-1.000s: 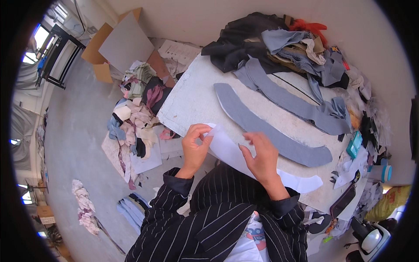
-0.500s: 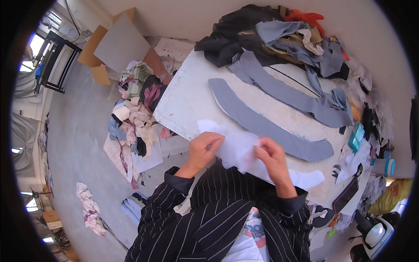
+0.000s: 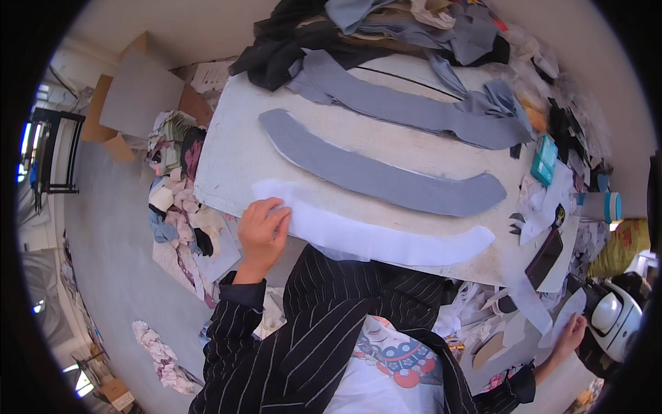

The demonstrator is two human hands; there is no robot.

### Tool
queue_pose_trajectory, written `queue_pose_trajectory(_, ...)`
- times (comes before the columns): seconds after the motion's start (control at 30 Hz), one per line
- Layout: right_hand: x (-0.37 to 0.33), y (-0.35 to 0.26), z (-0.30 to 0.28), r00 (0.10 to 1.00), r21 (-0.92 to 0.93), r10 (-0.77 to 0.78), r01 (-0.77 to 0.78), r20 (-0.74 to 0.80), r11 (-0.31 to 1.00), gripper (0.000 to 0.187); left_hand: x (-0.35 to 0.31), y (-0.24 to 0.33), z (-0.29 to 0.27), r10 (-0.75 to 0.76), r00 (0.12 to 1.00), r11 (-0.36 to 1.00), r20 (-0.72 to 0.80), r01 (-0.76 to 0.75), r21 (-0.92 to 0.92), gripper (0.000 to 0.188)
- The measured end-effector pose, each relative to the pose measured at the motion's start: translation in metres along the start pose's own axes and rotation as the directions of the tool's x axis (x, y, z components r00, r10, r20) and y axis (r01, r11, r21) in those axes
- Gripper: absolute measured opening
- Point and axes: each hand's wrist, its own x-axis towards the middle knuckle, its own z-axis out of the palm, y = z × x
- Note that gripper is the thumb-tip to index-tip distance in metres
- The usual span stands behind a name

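A white curved strip (image 3: 386, 241), thin and sheet-like, lies along the near edge of the table. At its left end my left hand (image 3: 261, 234) pinches it between thumb and fingers. My right hand (image 3: 571, 334) is far out to the lower right, off the table, closed on a thin white strip (image 3: 564, 319). Another white length (image 3: 529, 303) hangs beside that hand; whether it is the same piece I cannot tell. Beyond the near strip lies a stack of grey curved fabric pieces (image 3: 386, 176). Farther back is a longer grey fabric stack (image 3: 414, 114), bunched at its right end.
Dark and grey cloth (image 3: 289, 48) is heaped on the table's (image 3: 227, 159) far side. A teal box (image 3: 543, 160) and a dark phone-like slab (image 3: 545, 259) sit at the right. Fabric scraps (image 3: 183, 200) pile up left. A white machine-like object (image 3: 614, 317) stands lower right.
My right hand has left the white sheet over the table and swung out to the lower right with a white strip. The near white strip now lies flatter. The view has shifted.
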Motion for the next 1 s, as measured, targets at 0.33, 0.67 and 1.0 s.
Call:
queue_pose_trajectory(0.33, -0.074, -0.336, 0.079, 0.669, 0.786, -0.595, 0.026, 0.445, 0.617, 0.009, 0.034, 0.055, -0.016, -0.376, 0.907, 0.62, 0.19, 0.398, -0.676, 0.022)
queue_pose_trajectory(0.67, -0.114, -0.429, 0.121, 0.357, 0.852, -0.774, -0.193, 0.523, 0.486, 0.032, 0.038, 0.145, 0.051, -0.04, 0.753, -0.148, 0.657, 0.646, -0.749, 0.038)
queue_pose_trajectory(1.0, -0.079, -0.407, 0.115, 0.231, 0.748, -0.712, -0.245, 0.663, 0.617, 0.055, 0.098, 0.034, 0.018, -0.378, 0.757, 0.002, 0.533, 0.576, -0.817, 0.02)
